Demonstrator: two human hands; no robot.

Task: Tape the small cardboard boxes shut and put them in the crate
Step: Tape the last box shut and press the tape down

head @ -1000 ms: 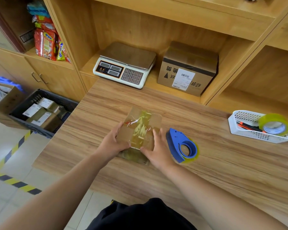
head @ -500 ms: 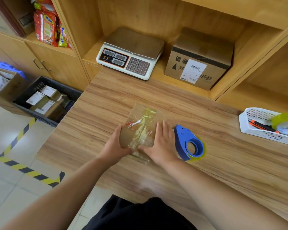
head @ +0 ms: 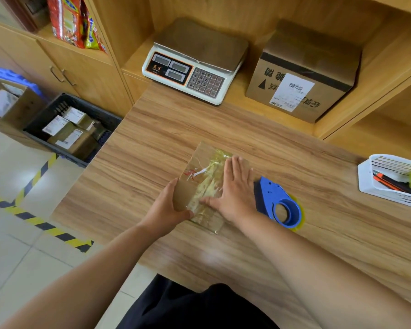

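Two hands on the small brown cardboard box [head: 205, 166] mid wooden table [head: 152, 138]: left hand [head: 166, 206] grips its left edge, right hand [head: 235, 193] presses flat on the taped top, so sealing step, next likely lift it left into the black plastic floor crate [head: 88, 105].

The small box [head: 195, 184] is brown cardboard under glossy yellowish tape with red marks, on a desk [head: 152, 162] of streaked light-brown wood grain. Right of it lies a blue tape dispenser [head: 274, 200], and at the far right a white basket [head: 365, 179]. On the left are a dark grey crate [head: 43, 112] and yellow-and-black floor stripes [head: 40, 224].
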